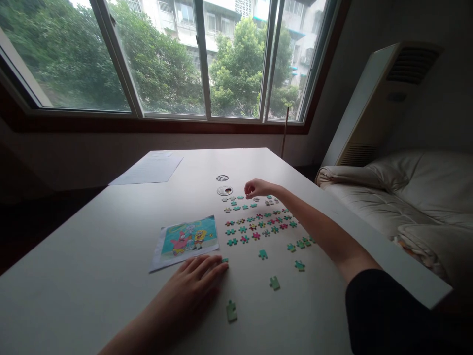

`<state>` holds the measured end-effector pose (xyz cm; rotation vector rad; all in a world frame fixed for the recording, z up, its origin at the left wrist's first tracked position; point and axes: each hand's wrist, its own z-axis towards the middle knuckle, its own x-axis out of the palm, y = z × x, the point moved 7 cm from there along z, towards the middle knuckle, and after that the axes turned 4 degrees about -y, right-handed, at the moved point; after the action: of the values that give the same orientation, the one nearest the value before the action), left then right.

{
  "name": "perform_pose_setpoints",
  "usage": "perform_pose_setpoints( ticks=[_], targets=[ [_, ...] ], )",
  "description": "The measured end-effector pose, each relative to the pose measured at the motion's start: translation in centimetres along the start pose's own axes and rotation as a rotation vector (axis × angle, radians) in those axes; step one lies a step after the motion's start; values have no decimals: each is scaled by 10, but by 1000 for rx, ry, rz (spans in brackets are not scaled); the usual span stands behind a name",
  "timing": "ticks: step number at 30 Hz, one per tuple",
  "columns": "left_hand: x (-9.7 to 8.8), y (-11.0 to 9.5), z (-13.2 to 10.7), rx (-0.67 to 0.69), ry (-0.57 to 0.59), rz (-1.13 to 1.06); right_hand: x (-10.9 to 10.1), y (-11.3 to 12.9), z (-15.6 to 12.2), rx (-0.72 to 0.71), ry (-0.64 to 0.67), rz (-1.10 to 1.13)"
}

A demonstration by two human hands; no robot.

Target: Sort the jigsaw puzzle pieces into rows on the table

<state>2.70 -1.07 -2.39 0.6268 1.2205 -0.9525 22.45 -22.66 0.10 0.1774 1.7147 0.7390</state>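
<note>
My left hand lies flat on the white table, fingers stretched out. Its fingertips rest at a green puzzle piece, partly hidden by them. Beside that hand is a picture sheet with cartoon figures on a teal ground. My right hand reaches over the far rows of pieces, fingers pinched together; whatever is between them is too small to make out. Rows of loose puzzle pieces spread below it, teal, green, red and pale. Nearer to me lie single green pieces, one of them closest.
Two round objects sit just beyond the pieces, left of my right hand. A white paper lies at the table's far left. The white table stands before a window. A pale sofa flanks its right edge.
</note>
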Motion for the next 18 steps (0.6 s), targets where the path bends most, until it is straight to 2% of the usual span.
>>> perform_pose_setpoints(
  ticks=[4,8,11,14,18],
  targets=[
    [3,1,0,2,5,15,4,6,-71,-46,-102,157],
    [2,-1,1,4,-5,34,25,-5,-154,12,-2,383],
    [-1,-4,2,-9,-43,59,38,-17,-202,106,55,406],
    [-4,-6,3,-2,-87,75,43,-21,-229,139,41,332],
    [-5,-7,4,17,-93,55,39,-24,-243,119,-109,129]
  ],
)
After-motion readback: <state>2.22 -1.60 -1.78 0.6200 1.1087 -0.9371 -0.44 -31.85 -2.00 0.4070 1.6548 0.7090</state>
